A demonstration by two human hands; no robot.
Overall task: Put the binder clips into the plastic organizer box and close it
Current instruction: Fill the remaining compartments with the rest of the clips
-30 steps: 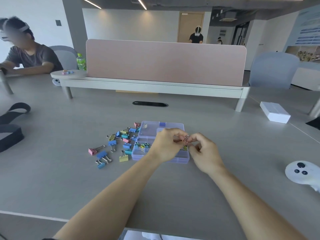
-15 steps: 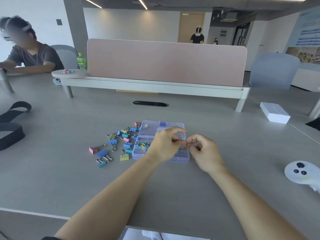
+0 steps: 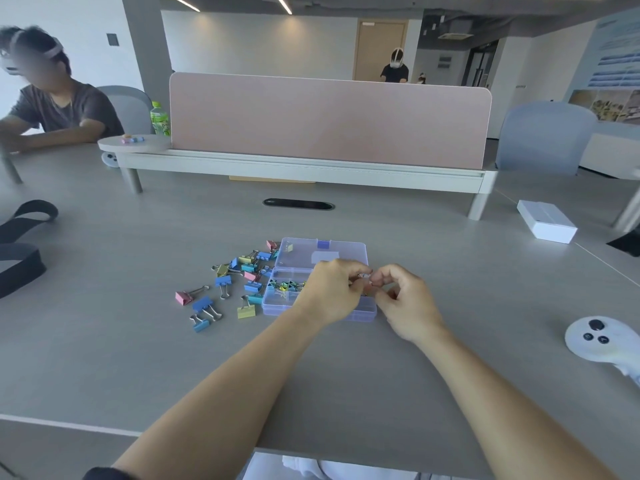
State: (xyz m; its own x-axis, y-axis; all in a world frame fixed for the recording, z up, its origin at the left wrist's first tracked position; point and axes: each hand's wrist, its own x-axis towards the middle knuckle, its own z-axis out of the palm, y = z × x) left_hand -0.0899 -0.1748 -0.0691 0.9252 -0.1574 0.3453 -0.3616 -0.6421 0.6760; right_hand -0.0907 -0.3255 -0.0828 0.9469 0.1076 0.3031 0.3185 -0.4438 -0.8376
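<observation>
A clear purple plastic organizer box (image 3: pixel 277 303) lies open on the grey table, its lid (image 3: pixel 304 252) flat behind it. Small binder clips (image 3: pixel 285 285) fill its left compartment. Several loose coloured binder clips (image 3: pixel 225 282) are scattered to the left of the box. My left hand (image 3: pixel 330 292) and my right hand (image 3: pixel 403 301) meet over the right part of the box. Their fingertips pinch a small pink binder clip (image 3: pixel 365 277) between them. Most of that clip is hidden by my fingers.
A white controller (image 3: pixel 595 337) lies at the right edge and a white box (image 3: pixel 547 221) further back. A black strap (image 3: pixel 20 244) sits at the left. A pink divider on a raised shelf (image 3: pixel 329 119) crosses the table behind; a person sits at the far left.
Both hands stay together over the box with the small clip between the fingertips. They have sunk slightly toward the right compartment.
</observation>
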